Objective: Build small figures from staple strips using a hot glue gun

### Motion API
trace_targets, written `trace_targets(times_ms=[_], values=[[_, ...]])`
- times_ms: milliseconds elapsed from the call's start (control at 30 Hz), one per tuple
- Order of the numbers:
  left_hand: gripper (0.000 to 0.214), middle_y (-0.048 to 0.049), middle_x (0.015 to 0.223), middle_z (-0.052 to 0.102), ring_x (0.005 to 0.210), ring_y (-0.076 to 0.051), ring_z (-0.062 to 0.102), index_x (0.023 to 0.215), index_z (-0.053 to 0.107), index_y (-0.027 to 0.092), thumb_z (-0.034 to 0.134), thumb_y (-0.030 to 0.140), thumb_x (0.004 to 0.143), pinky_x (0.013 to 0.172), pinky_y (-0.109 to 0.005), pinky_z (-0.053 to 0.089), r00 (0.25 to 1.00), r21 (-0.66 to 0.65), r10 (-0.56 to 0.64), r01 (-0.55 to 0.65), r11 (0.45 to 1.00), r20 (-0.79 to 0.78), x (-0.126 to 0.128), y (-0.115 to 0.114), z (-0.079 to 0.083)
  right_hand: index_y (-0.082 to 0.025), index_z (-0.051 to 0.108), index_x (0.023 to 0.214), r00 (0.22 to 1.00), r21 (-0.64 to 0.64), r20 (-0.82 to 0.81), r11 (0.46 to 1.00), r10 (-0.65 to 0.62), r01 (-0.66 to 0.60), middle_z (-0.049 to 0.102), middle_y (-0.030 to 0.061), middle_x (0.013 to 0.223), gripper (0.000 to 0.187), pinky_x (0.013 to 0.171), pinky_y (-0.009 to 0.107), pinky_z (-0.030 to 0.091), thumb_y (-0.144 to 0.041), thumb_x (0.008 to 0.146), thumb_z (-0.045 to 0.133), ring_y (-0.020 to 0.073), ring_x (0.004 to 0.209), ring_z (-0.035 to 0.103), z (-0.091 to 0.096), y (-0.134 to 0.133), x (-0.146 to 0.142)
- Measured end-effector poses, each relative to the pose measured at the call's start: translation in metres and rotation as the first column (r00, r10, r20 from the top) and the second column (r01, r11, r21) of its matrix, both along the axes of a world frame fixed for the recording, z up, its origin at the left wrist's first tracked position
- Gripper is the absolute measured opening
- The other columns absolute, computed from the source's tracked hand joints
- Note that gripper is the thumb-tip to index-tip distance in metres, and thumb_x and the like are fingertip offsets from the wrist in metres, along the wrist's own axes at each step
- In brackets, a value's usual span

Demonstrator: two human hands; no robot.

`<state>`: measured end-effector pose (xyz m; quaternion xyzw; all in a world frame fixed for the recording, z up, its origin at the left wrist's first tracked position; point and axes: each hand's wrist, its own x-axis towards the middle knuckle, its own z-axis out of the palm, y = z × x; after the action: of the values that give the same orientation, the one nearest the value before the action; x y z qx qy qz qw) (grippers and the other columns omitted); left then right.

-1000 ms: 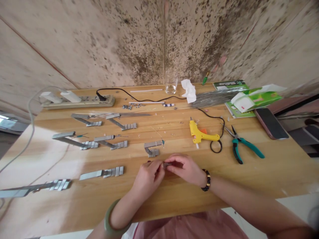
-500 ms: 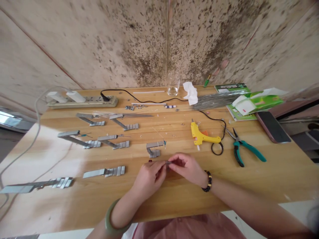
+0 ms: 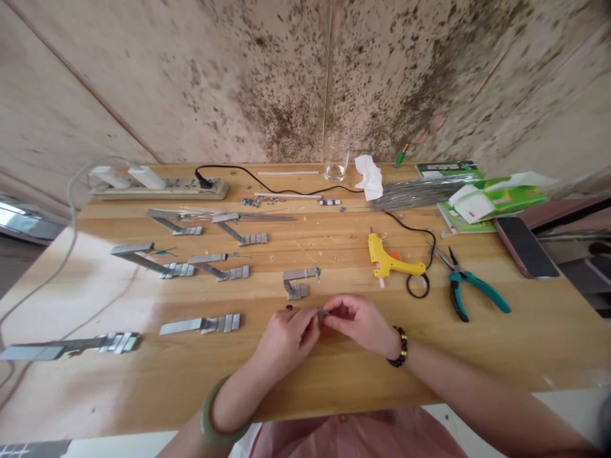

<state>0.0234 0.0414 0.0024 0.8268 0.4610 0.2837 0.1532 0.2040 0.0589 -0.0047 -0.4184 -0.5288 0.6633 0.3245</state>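
My left hand (image 3: 289, 337) and my right hand (image 3: 360, 324) meet at the front middle of the table. Both are closed in a pinch on a small grey piece (image 3: 323, 313), mostly covered by the fingertips, so I cannot tell its kind. Just beyond them stands a short bent grey metal-like strip (image 3: 300, 275) with a bluish bit at its upper end. A tiny dark red object (image 3: 289, 307) shows beside my left knuckles. Left of my hands lies a flat grey strip with stepped segments (image 3: 200, 324).
Several bent grey pieces (image 3: 136, 248) stand at the left. A yellow glue gun (image 3: 396, 264), teal-handled pliers (image 3: 480, 289) and a phone (image 3: 525, 247) lie right. Behind are a power strip (image 3: 181, 189), a glass (image 3: 337, 162), a wire bundle (image 3: 415, 191) and a green tissue pack (image 3: 510, 197).
The view has shifted slightly. Both hands keep almost the same pose, and a little more of the small grey piece shows between the fingertips.
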Motion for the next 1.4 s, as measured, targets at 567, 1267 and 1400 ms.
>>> trace_targets(times_ms=[567,1267,1400], values=[[0.017,0.0032,0.055,0.052,0.048,-0.008,0.048,0.072,0.056,0.017,0.045,0.012,0.084,0.052,-0.019,0.034,0.995,-0.165,0.067,-0.055,0.985,0.07,-0.002,0.002,0.01,-0.019,0.061,0.091,0.993,-0.055,-0.115,0.998,-0.009,0.002,0.068,0.0005,0.082,0.028,0.064,0.026,0.056,-0.036,0.072,0.073,0.0112,0.065,0.066,0.001,0.005,0.004],[0.015,0.0003,0.06,0.059,0.051,-0.013,0.055,0.078,0.056,0.017,0.044,0.014,0.087,0.051,-0.025,0.037,0.996,0.027,-0.029,0.031,0.999,-0.087,-0.002,-0.001,0.003,-0.017,0.068,0.092,0.943,0.243,0.314,0.951,0.112,-0.193,0.067,0.0014,0.078,0.016,0.061,0.022,0.045,-0.028,0.083,0.058,0.0112,0.065,0.056,0.007,0.004,0.009],[0.017,0.0004,0.06,0.061,0.05,-0.014,0.056,0.075,0.055,0.017,0.043,0.012,0.087,0.052,-0.026,0.038,0.989,0.077,-0.062,0.073,0.994,-0.135,-0.002,-0.001,0.002,-0.018,0.069,0.087,0.931,0.259,0.348,0.943,0.112,-0.21,0.068,0.001,0.076,0.014,0.06,0.022,0.044,-0.029,0.082,0.062,0.0118,0.065,0.056,0.01,0.004,0.007]])
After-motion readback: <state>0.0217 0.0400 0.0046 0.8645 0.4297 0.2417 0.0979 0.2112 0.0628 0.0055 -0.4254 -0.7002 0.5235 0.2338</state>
